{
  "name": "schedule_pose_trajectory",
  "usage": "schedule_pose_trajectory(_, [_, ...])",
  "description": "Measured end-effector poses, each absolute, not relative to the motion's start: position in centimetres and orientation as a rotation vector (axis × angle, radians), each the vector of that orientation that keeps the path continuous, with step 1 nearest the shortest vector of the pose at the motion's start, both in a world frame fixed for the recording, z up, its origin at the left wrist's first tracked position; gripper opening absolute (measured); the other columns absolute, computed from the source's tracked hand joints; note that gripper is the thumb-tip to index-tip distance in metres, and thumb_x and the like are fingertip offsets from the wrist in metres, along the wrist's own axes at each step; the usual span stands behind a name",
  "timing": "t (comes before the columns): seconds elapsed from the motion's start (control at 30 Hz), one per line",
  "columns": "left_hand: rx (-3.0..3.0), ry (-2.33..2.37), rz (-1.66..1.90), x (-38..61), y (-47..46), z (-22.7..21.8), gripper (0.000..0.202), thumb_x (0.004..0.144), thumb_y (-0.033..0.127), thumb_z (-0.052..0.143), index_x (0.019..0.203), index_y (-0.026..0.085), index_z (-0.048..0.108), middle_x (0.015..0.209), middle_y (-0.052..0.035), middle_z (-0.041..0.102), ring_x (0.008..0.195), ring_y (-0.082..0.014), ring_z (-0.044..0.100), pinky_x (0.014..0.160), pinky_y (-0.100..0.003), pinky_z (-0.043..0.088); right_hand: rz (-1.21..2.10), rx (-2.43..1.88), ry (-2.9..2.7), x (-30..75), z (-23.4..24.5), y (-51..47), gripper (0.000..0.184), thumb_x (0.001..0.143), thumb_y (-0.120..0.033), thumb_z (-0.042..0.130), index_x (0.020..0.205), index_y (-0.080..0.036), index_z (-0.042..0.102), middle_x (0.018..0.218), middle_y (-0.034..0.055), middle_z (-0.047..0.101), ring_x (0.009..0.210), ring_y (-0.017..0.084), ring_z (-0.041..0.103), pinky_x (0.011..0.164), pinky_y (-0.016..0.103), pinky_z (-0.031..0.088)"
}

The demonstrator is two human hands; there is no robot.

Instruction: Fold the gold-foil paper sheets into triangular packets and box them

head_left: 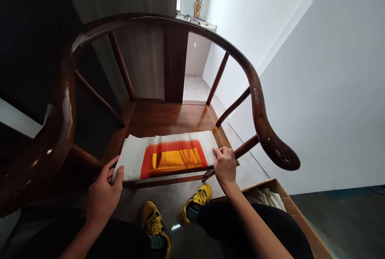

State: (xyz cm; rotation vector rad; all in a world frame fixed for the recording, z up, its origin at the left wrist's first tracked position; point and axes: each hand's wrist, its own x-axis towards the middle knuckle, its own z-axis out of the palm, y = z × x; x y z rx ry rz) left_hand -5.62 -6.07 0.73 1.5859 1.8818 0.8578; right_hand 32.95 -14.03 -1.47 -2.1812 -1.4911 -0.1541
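A folded white printed sheet, perhaps a bag point(132, 158), lies across the front of the wooden chair's seat point(171, 116). It carries a red-orange frame with a shiny gold panel, creased toward its right side. My left hand point(105, 191) grips its left front corner, thumb on top and fingers around the outer edge. At the opposite end, my right hand point(225, 164) pinches the right edge, with the fingertips pressed together. The sheet's underside is hidden.
The chair's curved armrest point(257, 98) arches around the seat on both sides. By my right leg stands an open cardboard box point(296, 207) with pale folded pieces inside. My yellow shoes point(153, 219) are below the seat front. A white wall point(325, 90) rises on the right.
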Motion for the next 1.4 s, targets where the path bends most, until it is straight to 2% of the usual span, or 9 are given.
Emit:
schedule_pose_trajectory(0.23, [1.659,1.926,0.879,-6.0,-6.6,0.6,0.054,0.098,0.058,0.053,0.148,0.037,0.059,0.124,-0.0060,0.076,0.106,-0.0299,0.075,0.086,-0.038,0.060,0.060,-2.106,-1.466,34.7,-1.8,-12.6,0.040,0.101,-0.019,0.045,0.124,-0.021,0.078,0.096,0.0098,0.059,0.089,0.026,0.061,0.086,0.040,0.051])
schedule_pose_trajectory(0.33, [1.675,1.921,0.876,-6.3,-6.7,0.4,0.049,0.098,0.057,0.053,0.141,0.036,0.066,0.124,-0.0039,0.077,0.106,-0.0286,0.075,0.087,-0.036,0.059,0.123,-2.086,-1.417,35.2,-2.1,-12.2,0.042,0.100,-0.022,0.045,0.125,-0.021,0.079,0.095,0.0084,0.060,0.086,0.024,0.065,0.086,0.039,0.053])
schedule_pose_trajectory(0.43, [1.658,1.928,0.825,-6.5,-6.8,0.5,0.043,0.096,0.056,0.054,0.127,0.035,0.076,0.106,-0.0016,0.081,0.093,-0.0259,0.076,0.080,-0.033,0.058,0.149,-2.082,-1.389,35.5,-2.2,-11.9,0.045,0.097,-0.022,0.045,0.127,-0.022,0.079,0.094,0.0082,0.061,0.087,0.024,0.066,0.087,0.039,0.053])
schedule_pose_trajectory(0.57, [1.597,1.966,0.750,-6.6,-6.8,0.9,0.044,0.093,0.057,0.055,0.123,0.035,0.079,0.077,0.0000,0.078,0.075,-0.0241,0.074,0.065,-0.030,0.055,0.183,-2.109,-1.355,35.6,-2.2,-11.5,0.049,0.093,-0.019,0.045,0.129,-0.025,0.078,0.095,0.0085,0.063,0.089,0.025,0.066,0.087,0.040,0.053])
schedule_pose_trajectory(0.87, [1.666,1.909,0.819,-6.6,-7.0,0.5,0.044,0.096,0.052,0.052,0.123,0.027,0.078,0.100,-0.0053,0.084,0.093,-0.0278,0.079,0.070,-0.029,0.057,0.179,-2.185,-1.334,36.1,-2.4,-11.3,0.049,0.091,-0.028,0.047,0.128,-0.027,0.079,0.091,0.0092,0.066,0.080,0.025,0.066,0.079,0.040,0.052])
schedule_pose_trajectory(1.03, [1.818,1.850,0.867,-6.8,-7.3,0.0,0.041,0.101,0.043,0.048,0.121,0.024,0.079,0.109,-0.0071,0.083,0.101,-0.0277,0.078,0.089,-0.034,0.058,0.205,-2.303,-1.350,36.7,-2.6,-11.2,0.050,0.091,-0.032,0.047,0.129,-0.026,0.079,0.096,0.0116,0.067,0.086,0.029,0.067,0.084,0.044,0.052])
schedule_pose_trajectory(1.17, [1.869,1.872,0.805,-6.9,-7.3,0.1,0.038,0.103,0.037,0.049,0.122,0.022,0.078,0.111,-0.0095,0.082,0.106,-0.0299,0.076,0.100,-0.041,0.055,0.140,-2.418,-1.341,35.5,-1.5,-10.8,0.048,0.094,-0.046,0.049,0.124,-0.027,0.081,0.107,0.0162,0.064,0.102,0.038,0.063,0.092,0.057,0.052])
schedule_pose_trajectory(1.27, [1.874,1.882,0.774,-6.8,-7.3,0.1,0.039,0.103,0.033,0.048,0.125,0.019,0.076,0.116,-0.0121,0.081,0.110,-0.0327,0.075,0.103,-0.047,0.054,-0.047,-2.432,-1.406,33.3,-0.1,-10.4,0.052,0.094,-0.065,0.051,0.108,-0.028,0.085,0.125,0.0206,0.059,0.118,0.048,0.053,0.094,0.071,0.046])
schedule_pose_trajectory(1.4, [1.933,1.863,0.829,-6.6,-7.2,-0.2,0.036,0.103,0.028,0.048,0.124,0.020,0.077,0.120,-0.0119,0.080,0.111,-0.0322,0.075,0.102,-0.048,0.054,-0.273,-2.369,-1.638,30.5,0.5,-9.5,0.066,0.093,-0.073,0.049,0.091,-0.016,0.082,0.144,0.0272,0.048,0.127,0.053,0.046,0.100,0.078,0.037])
